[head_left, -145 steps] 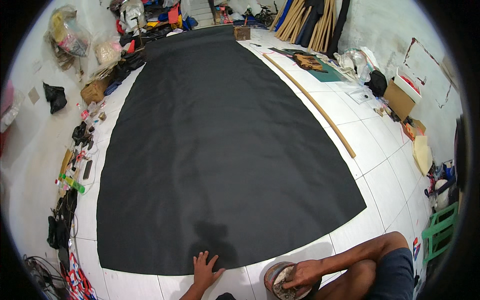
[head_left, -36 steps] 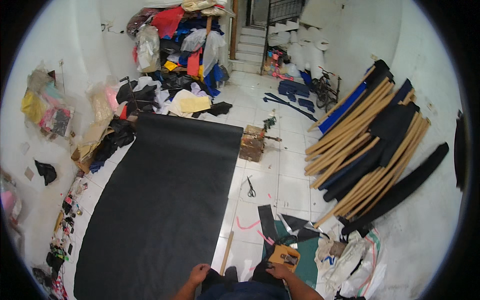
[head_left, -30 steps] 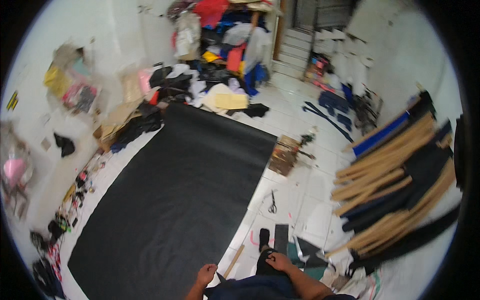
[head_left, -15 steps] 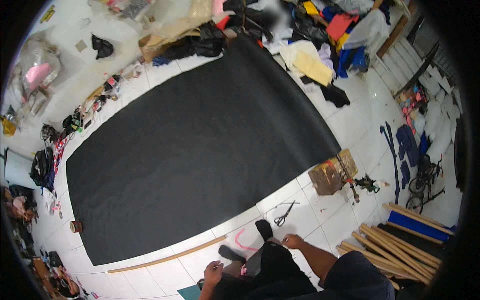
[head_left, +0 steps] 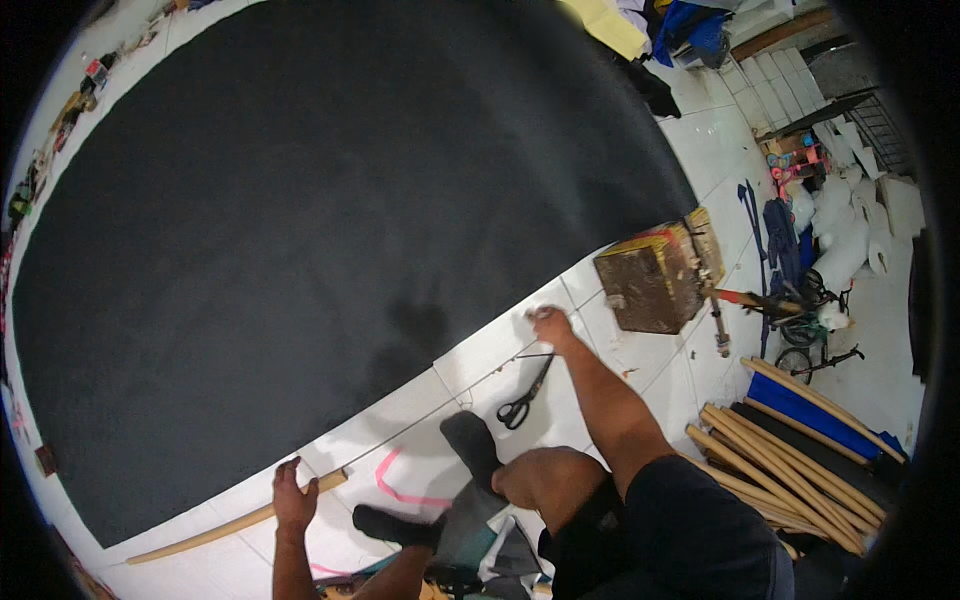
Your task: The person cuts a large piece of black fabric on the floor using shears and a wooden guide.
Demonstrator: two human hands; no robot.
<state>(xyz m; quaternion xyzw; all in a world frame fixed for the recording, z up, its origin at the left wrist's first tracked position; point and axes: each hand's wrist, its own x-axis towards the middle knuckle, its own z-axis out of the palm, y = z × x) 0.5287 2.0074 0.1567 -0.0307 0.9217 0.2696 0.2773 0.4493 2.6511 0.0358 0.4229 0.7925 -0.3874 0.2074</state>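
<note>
A large black sheet point(head_left: 300, 230) of fabric-like material lies spread over the tiled floor in front of me. My left hand point(head_left: 295, 497) is open, fingers and thumb apart, at the sheet's near edge beside a long tan pole point(head_left: 240, 522); whether it touches either is unclear. Farther right, my right hand point(head_left: 548, 328) is over the white tiles just short of the sheet, its fingers partly bent and slightly blurred, with nothing visible in them. Below that hand lie black-handled scissors point(head_left: 515, 411).
A worn brown block point(head_left: 650, 290) stands at the sheet's right corner. Several tan poles point(head_left: 785, 470) are stacked at lower right, with a small bicycle point(head_left: 810, 360) beyond. A pink strip point(head_left: 392, 480) lies near my feet. Yellow cloth point(head_left: 610, 28) is at the far side.
My view has come lower and closer to the sheet. Both hands have moved forward from beside my legs toward its near edge, and my left hand has spread its fingers.
</note>
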